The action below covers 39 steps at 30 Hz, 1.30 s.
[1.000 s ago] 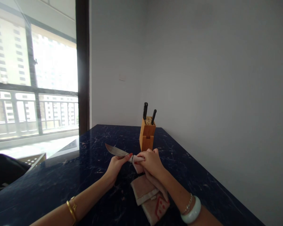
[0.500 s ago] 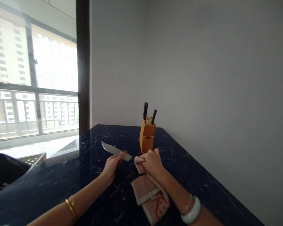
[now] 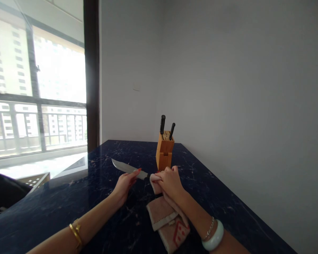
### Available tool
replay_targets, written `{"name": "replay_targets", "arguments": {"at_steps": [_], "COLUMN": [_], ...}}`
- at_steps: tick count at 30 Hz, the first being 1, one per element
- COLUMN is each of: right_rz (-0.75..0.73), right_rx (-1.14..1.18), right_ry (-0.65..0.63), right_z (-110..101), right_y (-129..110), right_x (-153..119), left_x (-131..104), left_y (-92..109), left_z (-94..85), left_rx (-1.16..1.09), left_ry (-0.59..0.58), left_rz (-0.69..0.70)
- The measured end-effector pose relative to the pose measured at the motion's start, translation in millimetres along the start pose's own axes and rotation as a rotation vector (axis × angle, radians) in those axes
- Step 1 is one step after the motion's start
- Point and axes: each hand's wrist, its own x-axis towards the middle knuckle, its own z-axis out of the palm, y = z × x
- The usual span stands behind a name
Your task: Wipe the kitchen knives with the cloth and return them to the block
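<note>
My left hand (image 3: 124, 185) pinches the broad blade of a kitchen knife (image 3: 121, 165) near its handle end, thumb on top. The blade's tip points to the far left. My right hand (image 3: 171, 180) is closed on a pink towel (image 3: 161, 213), which is bunched around the knife's dark handle. Most of that handle is hidden by the cloth and fingers. The towel's lower part, with a white edge and a red pattern, hangs down towards me under my right forearm.
Just beyond my right hand stands a wooden knife block (image 3: 164, 155) with two black-handled knives in it. The dark blue marbled table (image 3: 206, 197) runs up to a grey wall (image 3: 241, 88). At the left are a window and a dark object.
My left hand has shifted slightly along the blade, away from my right hand. The towel now covers more of the handle. The whole view has drifted a little to the left.
</note>
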Motion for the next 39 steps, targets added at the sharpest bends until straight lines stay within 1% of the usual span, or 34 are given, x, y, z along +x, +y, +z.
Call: {"name": "replay_targets", "arguments": {"at_steps": [7, 11, 16, 23, 27, 39], "right_rz": [-0.033, -0.043, -0.013, -0.021, -0.041, -0.039], "right_rx": [0.007, 0.025, 0.032, 0.102, 0.088, 0.04], "right_ry": [0.037, 0.018, -0.011, 0.022, 0.041, 0.052], "right_z": [-3, -6, -8, -5, -3, 0], "right_y": [0, 0, 0, 1, 2, 2], "right_x": [0, 0, -1, 0, 0, 1], "left_x": [6, 8, 14, 20, 21, 22], "left_y": [6, 5, 3, 1, 2, 4], "left_z": [-6.6, -8.8, -13.0, -17.4, -19.5, -20.6], "left_rx": [-0.038, -0.055, -0.075, -0.1, -0.111, -0.135], "left_ry": [0.043, 0.056, 0.078, 0.088, 0.097, 0.133], "left_rz": [0.002, -0.001, -0.003, -0.037, -0.047, -0.046]}}
